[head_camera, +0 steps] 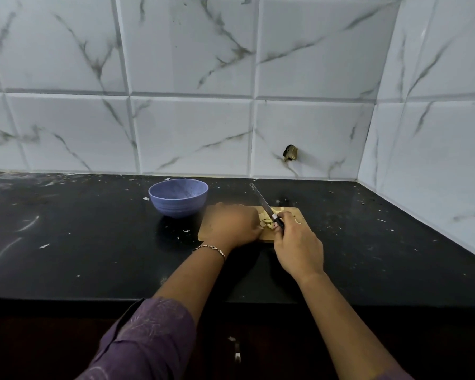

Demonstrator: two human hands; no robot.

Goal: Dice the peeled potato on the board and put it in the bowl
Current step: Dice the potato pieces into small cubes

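Glossy black counter (93, 242) | left hand (231, 224) curled on potato (266, 222) | right hand (296, 250) grips knife (263, 202) | wooden board (296, 212)

The board (266, 236) lies on the counter (93, 242), with the bowl (178, 197) just beside it to the left and slightly behind, nearer the wall (192, 133). The potato pieces (266, 222) lie on the board between the hands: the left hand (231, 224) over the board's left part, the right hand (296, 248) at its front right. The knife (262, 201) slants from the right hand back over the pieces toward the wall.
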